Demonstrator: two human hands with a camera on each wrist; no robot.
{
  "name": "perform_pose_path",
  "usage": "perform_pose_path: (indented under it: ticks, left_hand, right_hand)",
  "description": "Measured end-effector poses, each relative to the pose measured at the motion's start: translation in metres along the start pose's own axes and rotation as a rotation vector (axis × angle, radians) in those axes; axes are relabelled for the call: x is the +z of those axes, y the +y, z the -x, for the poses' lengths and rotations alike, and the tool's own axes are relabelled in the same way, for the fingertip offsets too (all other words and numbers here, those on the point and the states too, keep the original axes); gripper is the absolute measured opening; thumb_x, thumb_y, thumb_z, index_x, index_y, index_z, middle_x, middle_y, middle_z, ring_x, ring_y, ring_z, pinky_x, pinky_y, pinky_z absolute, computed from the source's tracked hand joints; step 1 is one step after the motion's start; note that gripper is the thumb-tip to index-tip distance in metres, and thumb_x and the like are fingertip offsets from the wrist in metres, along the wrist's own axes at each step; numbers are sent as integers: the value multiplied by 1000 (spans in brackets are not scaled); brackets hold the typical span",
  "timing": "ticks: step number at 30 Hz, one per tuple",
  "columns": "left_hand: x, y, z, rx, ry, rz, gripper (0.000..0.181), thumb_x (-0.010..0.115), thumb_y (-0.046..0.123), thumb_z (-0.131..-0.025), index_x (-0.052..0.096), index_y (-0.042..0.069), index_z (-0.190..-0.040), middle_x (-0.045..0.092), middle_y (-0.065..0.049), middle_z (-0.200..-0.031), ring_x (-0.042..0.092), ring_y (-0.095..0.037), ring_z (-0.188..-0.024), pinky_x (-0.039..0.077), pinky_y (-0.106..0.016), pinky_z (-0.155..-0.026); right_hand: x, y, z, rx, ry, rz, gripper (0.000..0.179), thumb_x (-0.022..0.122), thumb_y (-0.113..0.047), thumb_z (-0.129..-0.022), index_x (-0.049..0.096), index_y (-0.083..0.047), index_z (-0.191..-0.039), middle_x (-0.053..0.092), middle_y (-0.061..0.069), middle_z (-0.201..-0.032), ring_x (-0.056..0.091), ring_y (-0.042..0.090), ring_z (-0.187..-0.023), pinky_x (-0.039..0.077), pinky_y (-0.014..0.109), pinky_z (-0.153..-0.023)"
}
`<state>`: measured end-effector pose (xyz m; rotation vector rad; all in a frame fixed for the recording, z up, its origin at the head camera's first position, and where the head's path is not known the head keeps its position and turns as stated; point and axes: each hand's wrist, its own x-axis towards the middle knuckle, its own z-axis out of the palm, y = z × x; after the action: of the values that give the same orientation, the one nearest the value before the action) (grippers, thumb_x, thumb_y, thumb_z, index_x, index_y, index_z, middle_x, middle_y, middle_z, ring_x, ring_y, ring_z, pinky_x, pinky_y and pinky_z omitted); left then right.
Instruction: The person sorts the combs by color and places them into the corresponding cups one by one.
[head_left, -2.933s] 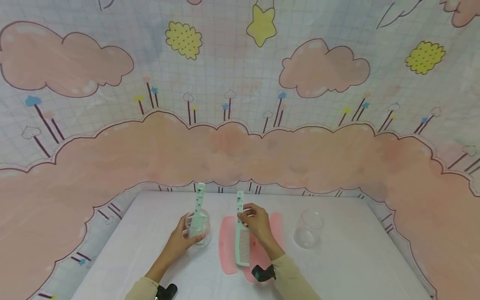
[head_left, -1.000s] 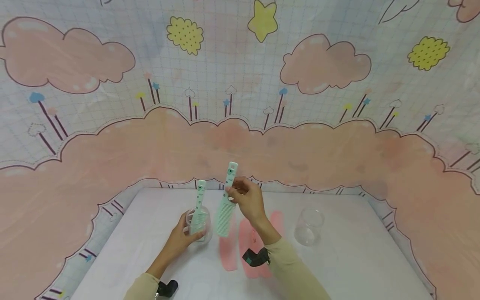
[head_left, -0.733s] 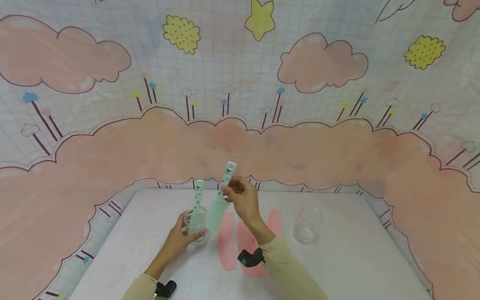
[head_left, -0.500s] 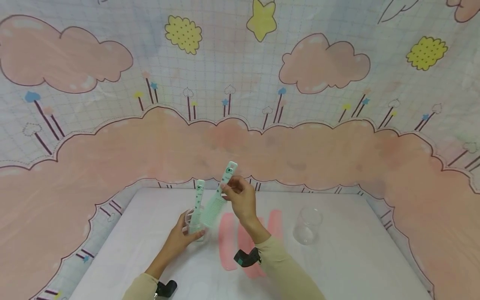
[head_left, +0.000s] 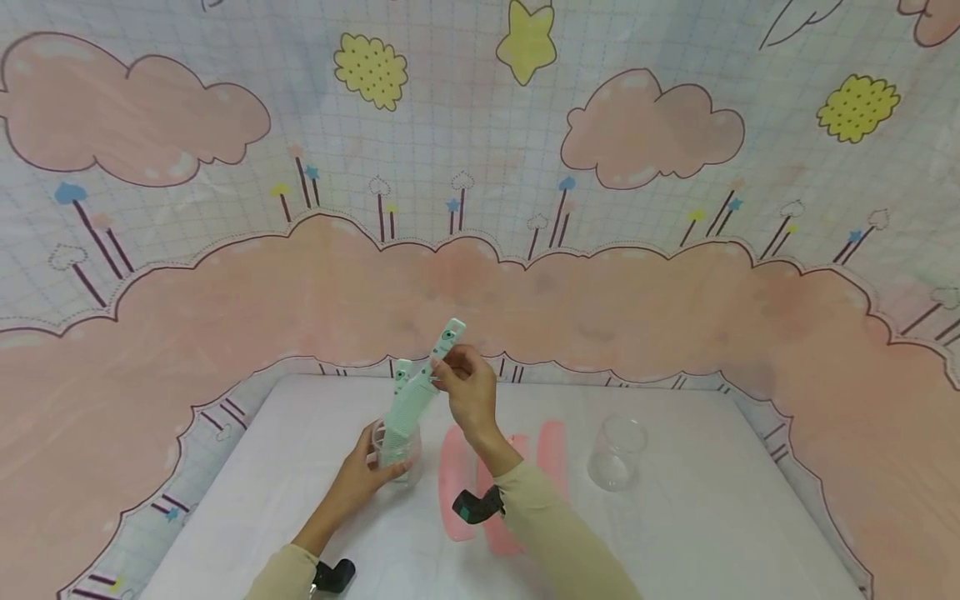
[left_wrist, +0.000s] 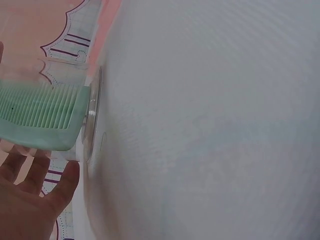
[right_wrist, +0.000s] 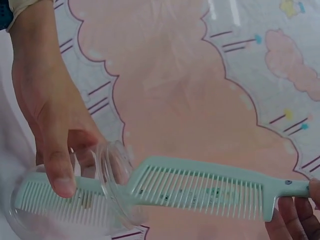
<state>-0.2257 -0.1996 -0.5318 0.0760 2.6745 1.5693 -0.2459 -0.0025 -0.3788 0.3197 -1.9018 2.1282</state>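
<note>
My left hand (head_left: 360, 475) holds a clear cup (right_wrist: 117, 175) upright on the table, thumb and fingers on either side. Inside it stands a mint-green comb (left_wrist: 50, 137), its handle rising above the rim. My right hand (head_left: 472, 396) pinches a second mint-green comb (right_wrist: 200, 187) by its handle. This one is tilted, with its toothed end down at the cup's mouth and its handle up to the right. In the head view it partly covers the first comb. How far its end reaches inside the cup I cannot tell.
Several flat pink pieces (head_left: 453, 492) lie on the white table (head_left: 697, 517) right of the held cup, partly under my right forearm. Another clear cup (head_left: 617, 454) stands farther right. A patterned cloth (head_left: 525, 308) hangs behind the table.
My right hand has lifted the second comb from above the pink pieces and carried it left, tilting it, down to the cup's mouth. My left hand has stayed on the cup.
</note>
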Motion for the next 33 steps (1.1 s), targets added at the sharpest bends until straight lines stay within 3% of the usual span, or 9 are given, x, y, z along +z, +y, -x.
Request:
perform_pose_path:
  ticks: [13, 20, 23, 33]
  left_hand:
    - [-1, 1, 2, -24, -8, 16, 93, 77, 41, -83, 20, 17, -153, 39, -18, -153, 43, -45, -136, 42, -59, -108]
    - [-1, 1, 3, -23, -8, 18, 92, 77, 41, -83, 21, 18, -153, 40, -18, -152, 44, -45, -135, 43, -60, -107]
    - [-1, 2, 3, -23, -9, 27, 92, 77, 40, -83, 21, 19, -153, 40, -17, -153, 44, -45, -136, 43, -60, -107]
    - [0, 4, 4, -35, -6, 10, 92, 77, 39, -84, 20, 17, -153, 37, -18, -154, 41, -45, -137, 41, -60, -108]
  right_hand:
    - [14, 17, 7, -10, -50, 143, 17, 67, -1, -90, 65, 8, -104, 68, 25, -99, 71, 32, -86, 62, 29, -73]
    - [20, 50, -2, 3, -41, 143, 17, 68, -5, -90, 66, 3, -105, 69, 23, -100, 71, 31, -86, 61, 27, -72]
    - [22, 50, -2, 3, -60, 150, 17, 67, -3, -90, 66, 5, -105, 70, 24, -102, 70, 35, -86, 62, 29, -72]
    - [28, 71, 8, 13, -100, 220, 17, 72, -16, -89, 71, -8, -104, 74, 9, -98, 69, 11, -79, 58, 20, -68]
